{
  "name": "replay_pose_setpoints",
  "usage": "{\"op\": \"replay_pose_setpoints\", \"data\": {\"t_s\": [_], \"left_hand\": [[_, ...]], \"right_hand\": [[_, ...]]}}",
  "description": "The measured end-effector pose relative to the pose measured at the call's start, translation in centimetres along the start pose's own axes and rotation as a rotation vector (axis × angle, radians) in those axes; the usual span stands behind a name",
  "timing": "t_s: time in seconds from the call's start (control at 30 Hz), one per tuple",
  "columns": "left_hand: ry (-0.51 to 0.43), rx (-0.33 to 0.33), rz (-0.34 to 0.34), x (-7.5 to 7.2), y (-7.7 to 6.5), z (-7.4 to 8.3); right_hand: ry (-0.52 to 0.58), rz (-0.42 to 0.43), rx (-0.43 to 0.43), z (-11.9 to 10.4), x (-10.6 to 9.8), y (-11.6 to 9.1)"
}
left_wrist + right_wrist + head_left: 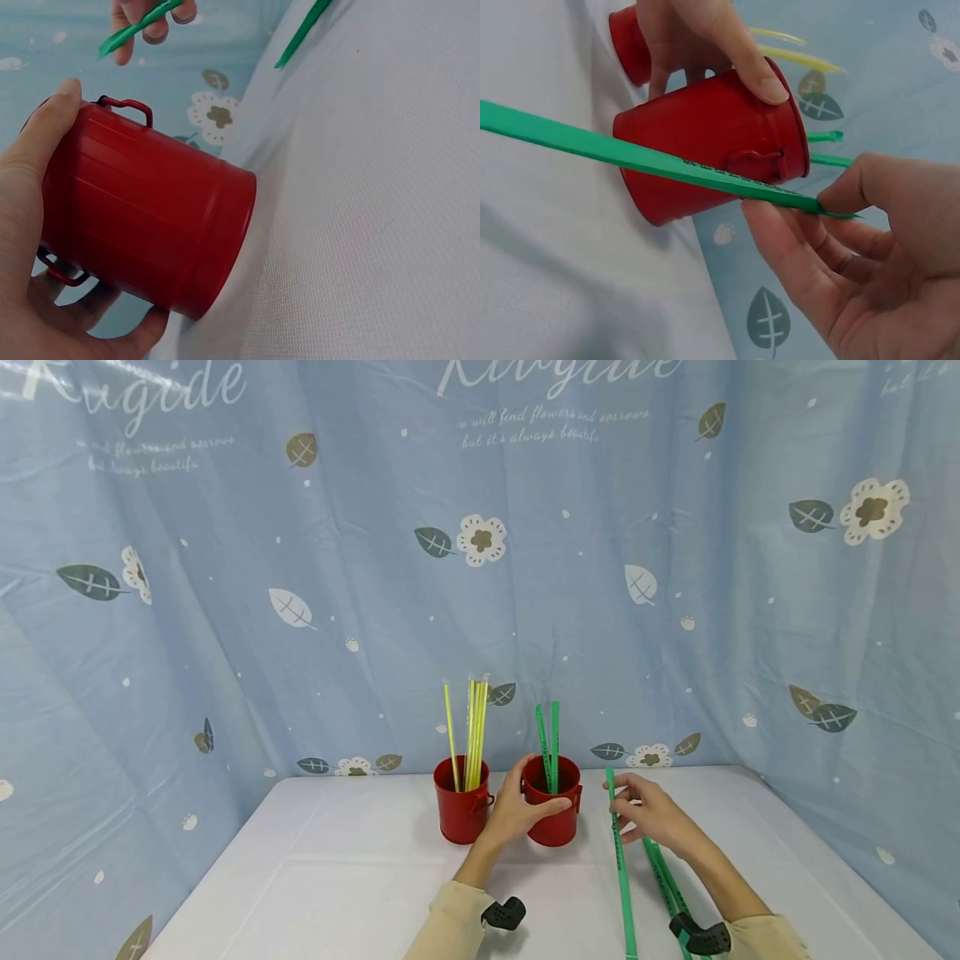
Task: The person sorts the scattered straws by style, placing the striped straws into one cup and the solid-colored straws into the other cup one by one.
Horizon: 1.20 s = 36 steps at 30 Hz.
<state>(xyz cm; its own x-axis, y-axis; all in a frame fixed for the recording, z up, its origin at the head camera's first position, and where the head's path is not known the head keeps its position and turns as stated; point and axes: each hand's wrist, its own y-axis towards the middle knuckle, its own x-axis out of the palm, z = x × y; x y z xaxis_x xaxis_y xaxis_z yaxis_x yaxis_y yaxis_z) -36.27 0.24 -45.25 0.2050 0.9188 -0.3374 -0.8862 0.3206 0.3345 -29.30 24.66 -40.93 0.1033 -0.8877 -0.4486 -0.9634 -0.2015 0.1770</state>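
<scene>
My left hand (514, 810) grips a small red bucket (552, 832), thumb along its rim on the near side and fingers round the far side. Two green wrapped straws (555, 747) stand in this bucket. My right hand (652, 814) pinches another green wrapped straw (652, 161) near its upper end, between thumb and fingers. That straw slants downward and crosses in front of the bucket in the right wrist view. Below my right wrist, more green straws (663, 877) lie on the table.
A second red bucket (459, 818) stands left of the held one, with several yellow straws (477, 727) upright in it. White cloth covers the table (330, 868). Behind it hangs a blue patterned curtain (375, 568).
</scene>
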Motion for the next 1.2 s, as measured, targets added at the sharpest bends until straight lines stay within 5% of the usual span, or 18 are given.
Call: {"op": "replay_pose_setpoints", "data": {"t_s": [0.9,1.2], "left_hand": [[-0.001,0.015,-0.002,0.1,0.2,-0.4],[0.004,0.000,0.009,0.1,0.1,-0.4]], "right_hand": [[0.038,0.144,-0.030,-1.7,0.0,-0.1],[-0.119,0.249,-0.120,-2.6,-0.2,0.4]]}}
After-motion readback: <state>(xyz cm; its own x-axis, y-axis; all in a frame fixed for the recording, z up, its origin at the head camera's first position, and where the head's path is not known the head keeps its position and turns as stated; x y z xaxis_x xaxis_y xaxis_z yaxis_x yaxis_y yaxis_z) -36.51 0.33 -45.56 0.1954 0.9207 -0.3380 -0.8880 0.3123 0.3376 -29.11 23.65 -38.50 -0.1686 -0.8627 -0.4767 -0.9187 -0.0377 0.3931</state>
